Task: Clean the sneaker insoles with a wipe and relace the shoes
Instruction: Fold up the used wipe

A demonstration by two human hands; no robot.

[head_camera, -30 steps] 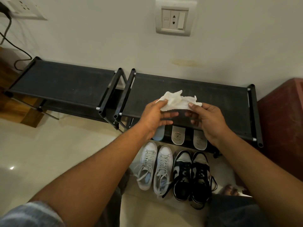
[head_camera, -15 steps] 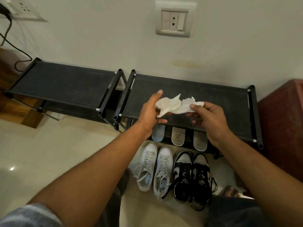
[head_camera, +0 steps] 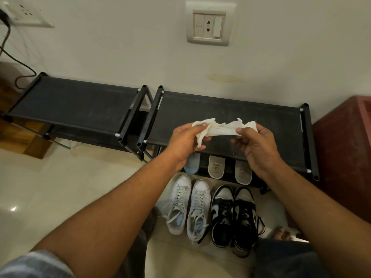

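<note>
Wipe (head_camera: pixel 222 129): one, white and crumpled, stretched between both hands above the top of the right-hand rack (head_camera: pixel 241 109), not touching it.
Left hand (head_camera: pixel 185 141): pinches the wipe's left end, thumb on top, loose cloth hanging under the fingers.
Right hand (head_camera: pixel 259 149): pinches the right end between thumb and forefinger.
How the wipe handles: thin, limp, nearly weightless and probably damp. It likely tears if pulled hard, so bunch it into a pad under the fingertips.
Insoles: three in view on the lower shelf, one blue insole (head_camera: pixel 192 164) and two grey insoles (head_camera: pixel 216 167). A fourth may hide behind the left hand.
How the insoles handle: likely light and bendy. Take each by the end jutting forward.
Sneakers: four on the floor, a white pair (head_camera: pixel 179 203) beside a black-and-white pair (head_camera: pixel 245 217), laces loose.
Racks: two, side by side.
</note>
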